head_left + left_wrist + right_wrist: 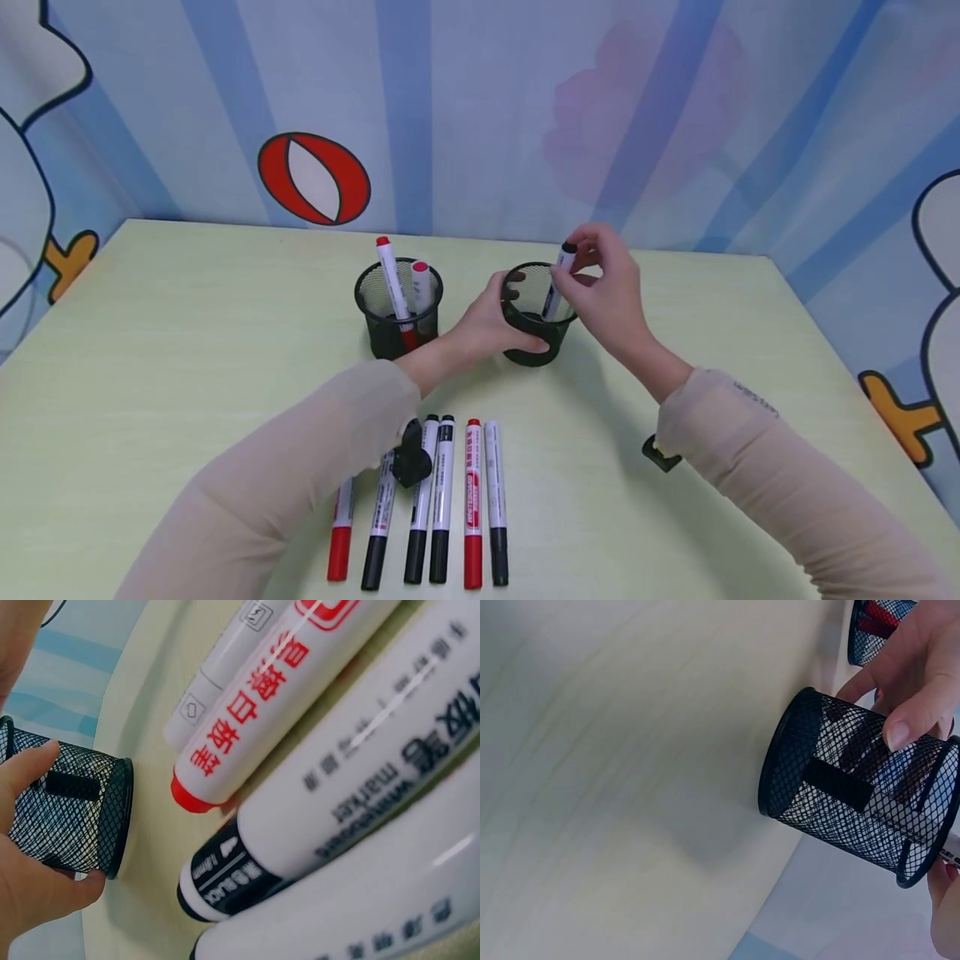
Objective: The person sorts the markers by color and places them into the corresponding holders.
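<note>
My left hand (483, 327) grips the right-hand black mesh pen cup (532, 354), thumb at the near side and fingers around the far side. My right hand (611, 292) pinches the upper end of a black-and-white whiteboard marker (558, 279), whose lower part is inside that cup. In the right wrist view the mesh cup (840, 787) shows the marker through its wall. To the left stands another mesh pen cup (382, 337), holding a red-ended marker (393, 279) and a second red-ended marker (422, 287).
Several markers lie side by side on the table (225, 333) in front of the cups. Among them are a red marker (472, 500) and a black marker (496, 500); my left sleeve (300, 467) partly covers others. A printed backdrop (480, 108) rises behind the table.
</note>
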Demonstrator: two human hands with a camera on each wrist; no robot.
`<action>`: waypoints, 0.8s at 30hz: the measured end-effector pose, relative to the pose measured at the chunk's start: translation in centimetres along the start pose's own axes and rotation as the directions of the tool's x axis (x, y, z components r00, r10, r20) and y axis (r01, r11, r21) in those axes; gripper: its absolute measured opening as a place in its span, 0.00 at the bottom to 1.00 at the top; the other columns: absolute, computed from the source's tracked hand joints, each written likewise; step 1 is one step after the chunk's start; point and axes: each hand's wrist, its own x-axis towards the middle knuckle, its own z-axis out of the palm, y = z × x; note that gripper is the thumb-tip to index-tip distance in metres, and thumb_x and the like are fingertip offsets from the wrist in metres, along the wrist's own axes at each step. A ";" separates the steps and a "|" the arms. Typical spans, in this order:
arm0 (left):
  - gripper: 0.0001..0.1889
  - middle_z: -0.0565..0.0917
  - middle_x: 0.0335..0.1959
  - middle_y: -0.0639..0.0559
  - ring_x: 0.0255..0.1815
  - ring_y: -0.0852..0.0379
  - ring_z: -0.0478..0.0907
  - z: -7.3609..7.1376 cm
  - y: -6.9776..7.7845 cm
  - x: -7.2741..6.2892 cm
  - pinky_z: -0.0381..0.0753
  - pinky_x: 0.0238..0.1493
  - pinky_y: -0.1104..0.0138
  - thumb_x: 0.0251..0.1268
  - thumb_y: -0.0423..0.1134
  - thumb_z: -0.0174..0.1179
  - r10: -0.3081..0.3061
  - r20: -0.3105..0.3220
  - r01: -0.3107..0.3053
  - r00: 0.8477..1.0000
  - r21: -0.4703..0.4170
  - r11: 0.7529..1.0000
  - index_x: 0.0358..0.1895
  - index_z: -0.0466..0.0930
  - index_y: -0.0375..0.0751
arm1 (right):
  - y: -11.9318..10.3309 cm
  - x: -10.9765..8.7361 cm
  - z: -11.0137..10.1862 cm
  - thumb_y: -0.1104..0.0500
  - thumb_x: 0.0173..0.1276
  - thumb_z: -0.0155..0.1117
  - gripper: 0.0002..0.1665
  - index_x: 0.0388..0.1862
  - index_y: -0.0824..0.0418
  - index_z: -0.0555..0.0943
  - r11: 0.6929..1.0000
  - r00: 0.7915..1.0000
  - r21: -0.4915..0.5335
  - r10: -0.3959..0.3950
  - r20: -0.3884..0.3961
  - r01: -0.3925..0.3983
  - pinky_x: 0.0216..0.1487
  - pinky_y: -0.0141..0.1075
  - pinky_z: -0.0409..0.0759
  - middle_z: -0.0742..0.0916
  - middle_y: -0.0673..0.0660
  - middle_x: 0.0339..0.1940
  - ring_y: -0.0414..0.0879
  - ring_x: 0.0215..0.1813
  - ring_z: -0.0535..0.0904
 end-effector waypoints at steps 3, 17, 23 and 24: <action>0.48 0.66 0.64 0.43 0.63 0.49 0.63 0.0 0.0 0.1 0.63 0.64 0.57 0.44 0.29 0.72 -0.004 0.000 0.004 1.000 0.003 1.000 0.69 0.50 0.42 | 0.2 -0.2 0.1 0.69 0.59 0.64 0.17 0.46 0.66 0.71 1.000 1.000 0.001 -0.021 -0.004 0.021 0.39 0.31 0.81 0.77 0.57 0.37 0.41 0.37 0.76; 0.49 0.64 0.65 0.41 0.64 0.47 0.63 0.1 -0.2 0.1 0.65 0.63 0.56 0.43 0.29 0.72 -0.016 -0.007 0.017 1.000 0.017 1.000 0.68 0.51 0.43 | -0.6 -1.5 0.5 0.76 0.56 0.62 0.16 0.43 0.76 0.70 0.996 0.995 0.029 -0.083 -0.051 0.085 0.37 0.20 0.75 0.75 0.68 0.37 0.54 0.37 0.77; 0.49 0.64 0.65 0.42 0.64 0.48 0.62 0.0 -0.1 0.1 0.65 0.63 0.56 0.43 0.29 0.72 -0.014 -0.006 0.014 1.000 0.024 1.000 0.69 0.50 0.44 | -2.5 -1.7 0.2 0.78 0.55 0.61 0.16 0.43 0.78 0.69 0.997 0.995 0.031 -0.074 -0.064 0.076 0.39 0.35 0.82 0.74 0.70 0.37 0.56 0.37 0.76; 0.49 0.64 0.65 0.42 0.64 0.47 0.63 0.0 0.0 0.1 0.65 0.63 0.56 0.43 0.29 0.72 -0.014 -0.006 0.014 1.000 0.023 1.000 0.69 0.50 0.43 | -2.6 -1.7 0.2 0.78 0.55 0.61 0.16 0.43 0.78 0.69 0.996 0.995 0.030 -0.078 -0.066 0.080 0.39 0.40 0.82 0.74 0.70 0.38 0.56 0.38 0.76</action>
